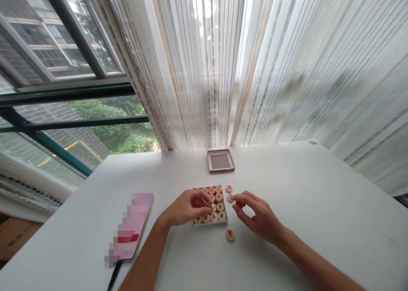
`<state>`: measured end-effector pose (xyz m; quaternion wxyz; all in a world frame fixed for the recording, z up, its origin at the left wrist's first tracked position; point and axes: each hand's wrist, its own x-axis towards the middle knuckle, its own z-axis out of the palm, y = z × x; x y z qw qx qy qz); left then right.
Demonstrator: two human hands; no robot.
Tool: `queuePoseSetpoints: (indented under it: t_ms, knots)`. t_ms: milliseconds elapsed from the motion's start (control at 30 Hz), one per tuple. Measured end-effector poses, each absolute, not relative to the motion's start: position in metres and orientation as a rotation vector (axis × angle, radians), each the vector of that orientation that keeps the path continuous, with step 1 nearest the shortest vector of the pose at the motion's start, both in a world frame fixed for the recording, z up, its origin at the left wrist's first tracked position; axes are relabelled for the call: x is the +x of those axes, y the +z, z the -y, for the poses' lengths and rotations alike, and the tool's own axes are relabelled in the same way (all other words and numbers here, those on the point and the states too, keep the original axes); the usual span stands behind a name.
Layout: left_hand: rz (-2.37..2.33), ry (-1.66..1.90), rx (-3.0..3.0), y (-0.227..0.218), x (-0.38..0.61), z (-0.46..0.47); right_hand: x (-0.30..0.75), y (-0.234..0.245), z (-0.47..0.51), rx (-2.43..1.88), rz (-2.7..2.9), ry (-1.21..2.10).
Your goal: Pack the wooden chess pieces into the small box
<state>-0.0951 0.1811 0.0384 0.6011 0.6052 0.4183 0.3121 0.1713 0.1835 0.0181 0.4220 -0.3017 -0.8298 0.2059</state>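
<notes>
A shallow box (210, 224) holds rows of round wooden xiangqi pieces, some marked in red and some in black. My left hand (193, 208) is over the box and covers part of it. Its thumb and index finger are pinched around what looks like a xiangqi piece (209, 205). Just right of the box, my right hand (256, 212) has its thumb and index finger slightly apart. That index fingertip is at a loose red-marked piece (230, 198) and partly covers it. Another red-marked piece (229, 188) lies beyond, and a third (230, 234) lies nearer me.
Behind the box on the white table (287, 176) lies an open box lid (220, 160). To the left is a pink phone (134, 227), partly pixelated, with a black cable (114, 276). A striped curtain (204, 70) and a window (63, 70) border the table's far side.
</notes>
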Motion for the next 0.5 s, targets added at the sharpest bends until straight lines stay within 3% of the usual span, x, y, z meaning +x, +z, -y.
queuePoseSetpoints:
  t_ms: [500]
  knots:
    - [-1.149, 0.498, 1.576, 0.048, -0.131, -0.183, 0.179, 0.023, -0.189, -0.763, 2.076, 0.488]
